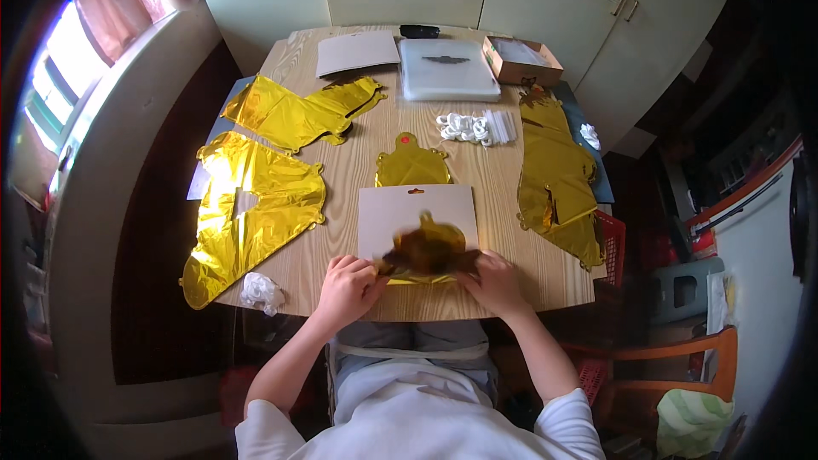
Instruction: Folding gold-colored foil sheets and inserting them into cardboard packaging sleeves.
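Note:
My left hand and my right hand both grip a crumpled gold foil balloon, blurred with motion, near the table's front edge. It lies over a pale card sheet. Just beyond the card sits a flat gold foil balloon with a small red mark at its top.
Stacks of gold foil balloons lie at the left, far left and right of the wooden table. White ribbon bundles, a clear bag stack, a cardboard box and a grey card are farther back. An orange chair stands right.

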A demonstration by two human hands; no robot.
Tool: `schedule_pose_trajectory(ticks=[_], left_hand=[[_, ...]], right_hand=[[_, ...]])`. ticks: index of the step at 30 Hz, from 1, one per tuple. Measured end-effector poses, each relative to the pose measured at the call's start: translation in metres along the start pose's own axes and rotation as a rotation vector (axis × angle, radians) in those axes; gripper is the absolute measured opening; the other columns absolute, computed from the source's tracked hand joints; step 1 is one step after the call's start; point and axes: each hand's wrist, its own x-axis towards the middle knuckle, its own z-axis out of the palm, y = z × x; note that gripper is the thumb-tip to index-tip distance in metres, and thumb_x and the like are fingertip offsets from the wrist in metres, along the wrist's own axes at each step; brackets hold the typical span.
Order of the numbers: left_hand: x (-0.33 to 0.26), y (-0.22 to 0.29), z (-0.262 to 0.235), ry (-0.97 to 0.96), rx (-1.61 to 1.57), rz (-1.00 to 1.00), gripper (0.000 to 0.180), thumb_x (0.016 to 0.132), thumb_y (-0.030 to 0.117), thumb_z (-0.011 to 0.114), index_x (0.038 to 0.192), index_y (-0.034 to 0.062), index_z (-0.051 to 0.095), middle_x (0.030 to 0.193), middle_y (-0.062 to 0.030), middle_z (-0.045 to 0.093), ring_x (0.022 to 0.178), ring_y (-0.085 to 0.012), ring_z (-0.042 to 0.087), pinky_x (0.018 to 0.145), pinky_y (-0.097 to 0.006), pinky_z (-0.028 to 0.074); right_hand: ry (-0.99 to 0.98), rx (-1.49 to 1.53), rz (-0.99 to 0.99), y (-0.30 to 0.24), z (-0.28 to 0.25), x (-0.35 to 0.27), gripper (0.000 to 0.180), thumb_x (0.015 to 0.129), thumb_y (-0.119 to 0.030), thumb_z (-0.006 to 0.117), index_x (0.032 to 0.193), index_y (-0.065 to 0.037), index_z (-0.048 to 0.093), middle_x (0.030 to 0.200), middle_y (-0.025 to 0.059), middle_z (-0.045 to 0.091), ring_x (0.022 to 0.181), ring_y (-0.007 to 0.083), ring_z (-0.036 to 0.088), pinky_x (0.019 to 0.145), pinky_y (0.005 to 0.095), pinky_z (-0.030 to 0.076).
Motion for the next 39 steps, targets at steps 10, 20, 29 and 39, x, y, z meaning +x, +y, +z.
schedule_pose_trajectory(ticks=[10,20,29,39], left_hand=[[0.009,0.011,0.011,0.105,-0.028,-0.133,0.01,0.076,0.01,0.07,0.075,0.0034,0.063,0.081,-0.0087,0.06,0.079,-0.0297,0.057,0.074,-0.04,0.047],[0.008,0.015,0.019,0.153,-0.015,-0.248,0.012,0.076,0.009,0.072,0.076,0.0007,0.063,0.089,-0.0114,0.057,0.081,-0.0306,0.058,0.073,-0.04,0.05],[0.013,0.011,0.022,0.142,0.116,-0.24,0.018,0.082,0.015,0.071,0.08,-0.0004,0.063,0.101,-0.0133,0.054,0.082,-0.0312,0.062,0.07,-0.041,0.052],[0.021,0.035,0.013,0.214,0.22,-0.142,0.02,0.078,0.01,0.069,0.096,0.0032,0.063,0.104,-0.0137,0.054,0.092,-0.0276,0.055,0.083,-0.039,0.052]], right_hand=[[0.15,-0.131,-0.021,0.001,0.016,0.004,0.042,0.081,-0.023,0.075,0.113,-0.004,0.055,0.082,0.0112,0.061,0.079,0.0304,0.061,0.07,0.0413,0.051],[0.172,-0.27,-0.014,-0.003,0.023,0.005,0.065,0.08,-0.02,0.075,0.138,-0.011,0.047,0.08,0.0048,0.057,0.075,0.0256,0.057,0.069,0.038,0.05],[0.106,-0.264,0.064,-0.006,0.02,0.004,0.03,0.083,-0.011,0.069,0.112,-0.014,0.069,0.109,0.0074,0.057,0.095,0.0269,0.059,0.082,0.0369,0.054],[0.121,-0.294,-0.001,-0.003,0.022,0.004,0.028,0.085,-0.007,0.062,0.111,-0.014,0.07,0.108,0.0064,0.061,0.091,0.027,0.058,0.083,0.038,0.051]])
